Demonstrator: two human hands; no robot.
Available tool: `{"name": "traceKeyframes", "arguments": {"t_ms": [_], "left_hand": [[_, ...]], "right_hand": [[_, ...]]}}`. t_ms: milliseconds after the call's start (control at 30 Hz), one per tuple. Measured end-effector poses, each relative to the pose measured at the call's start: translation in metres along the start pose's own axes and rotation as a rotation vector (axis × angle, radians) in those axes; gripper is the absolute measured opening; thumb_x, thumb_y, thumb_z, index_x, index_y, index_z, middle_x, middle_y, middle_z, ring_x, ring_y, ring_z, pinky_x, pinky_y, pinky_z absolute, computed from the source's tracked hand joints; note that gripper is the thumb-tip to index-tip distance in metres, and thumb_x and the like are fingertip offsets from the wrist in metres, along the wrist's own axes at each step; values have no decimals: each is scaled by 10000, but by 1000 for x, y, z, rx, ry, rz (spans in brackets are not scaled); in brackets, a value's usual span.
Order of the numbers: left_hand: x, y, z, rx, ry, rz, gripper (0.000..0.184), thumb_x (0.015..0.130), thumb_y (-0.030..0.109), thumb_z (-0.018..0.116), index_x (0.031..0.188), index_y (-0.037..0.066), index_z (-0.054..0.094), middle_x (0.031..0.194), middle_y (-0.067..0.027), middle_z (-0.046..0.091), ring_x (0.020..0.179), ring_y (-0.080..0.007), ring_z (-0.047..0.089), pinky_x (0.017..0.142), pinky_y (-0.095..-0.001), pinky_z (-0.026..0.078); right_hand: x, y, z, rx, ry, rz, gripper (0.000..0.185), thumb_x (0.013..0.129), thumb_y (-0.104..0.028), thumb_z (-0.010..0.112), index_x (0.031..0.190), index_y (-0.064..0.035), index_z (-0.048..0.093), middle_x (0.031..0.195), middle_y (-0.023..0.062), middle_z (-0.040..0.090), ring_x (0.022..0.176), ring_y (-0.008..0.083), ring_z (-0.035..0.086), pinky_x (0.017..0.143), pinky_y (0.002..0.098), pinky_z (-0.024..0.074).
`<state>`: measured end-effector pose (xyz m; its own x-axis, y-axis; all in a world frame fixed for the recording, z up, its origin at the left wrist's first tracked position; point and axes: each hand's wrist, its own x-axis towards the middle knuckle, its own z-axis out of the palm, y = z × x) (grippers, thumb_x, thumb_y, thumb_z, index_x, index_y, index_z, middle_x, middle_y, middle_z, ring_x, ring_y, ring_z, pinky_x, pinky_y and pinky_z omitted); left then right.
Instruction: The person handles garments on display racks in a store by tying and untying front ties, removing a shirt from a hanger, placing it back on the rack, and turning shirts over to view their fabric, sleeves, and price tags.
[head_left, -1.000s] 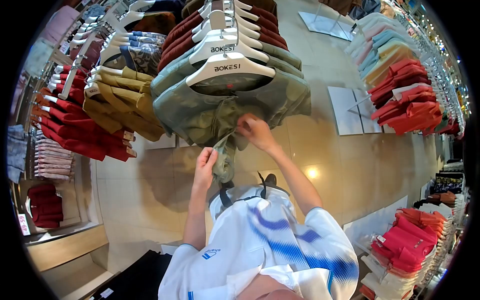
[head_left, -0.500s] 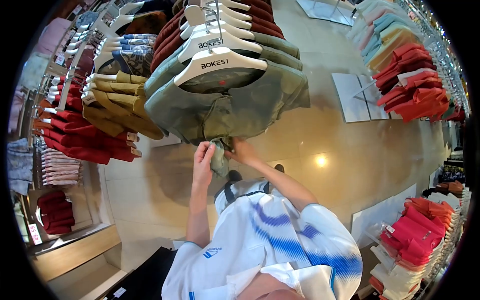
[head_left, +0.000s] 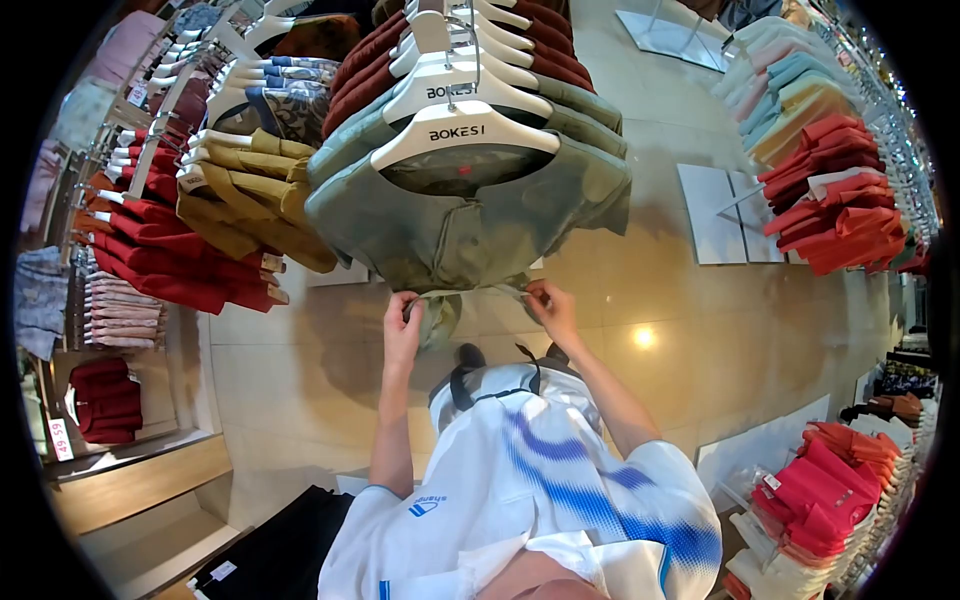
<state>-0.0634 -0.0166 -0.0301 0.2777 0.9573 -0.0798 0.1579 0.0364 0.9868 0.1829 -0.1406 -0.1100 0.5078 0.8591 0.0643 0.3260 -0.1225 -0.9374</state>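
A grey-green button-front shirt [head_left: 400, 215] hangs on a white hanger [head_left: 465, 138] marked BOKESI, at the front of the rack. At its lower front, a pale green fabric strip [head_left: 470, 291] is drawn out sideways between my hands. My left hand [head_left: 402, 318] pinches the strip's left side, with loose green cloth [head_left: 438, 322] dangling beside the fingers. On the right, my right hand [head_left: 552, 308] is closed on the strip's other side. Whether the strip is a tie or the shirt's hem edge, I cannot tell.
Behind the shirt hang more green shirts and dark red garments [head_left: 370, 60]. Mustard garments [head_left: 245, 185] and red ones [head_left: 165, 255] fill the left racks. Red clothes [head_left: 835, 195] and folded pink clothes [head_left: 825, 485] are at the right. Black cloth [head_left: 275, 545] lies lower left.
My hands were close together at the bunched cloth. My right hand has moved right, away from my left, and the strip now stretches between them. The view has shifted slightly.
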Motion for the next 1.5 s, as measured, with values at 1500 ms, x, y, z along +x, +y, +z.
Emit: {"name": "traceKeyframes", "arguments": {"t_ms": [1500], "left_hand": [[-17, 54, 33, -498, -430, -290, 23, 957, 71, 565, 980, 67, 567, 911, 32, 596, 883, -55, 546, 782, -226, 436]], "right_hand": [[1, -146, -41, -604, 49, -1065, 190, 686, -105, 647, 872, -67, 666, 782, 2, 572, 713, 154, 560, 709, 313, 463]]}}
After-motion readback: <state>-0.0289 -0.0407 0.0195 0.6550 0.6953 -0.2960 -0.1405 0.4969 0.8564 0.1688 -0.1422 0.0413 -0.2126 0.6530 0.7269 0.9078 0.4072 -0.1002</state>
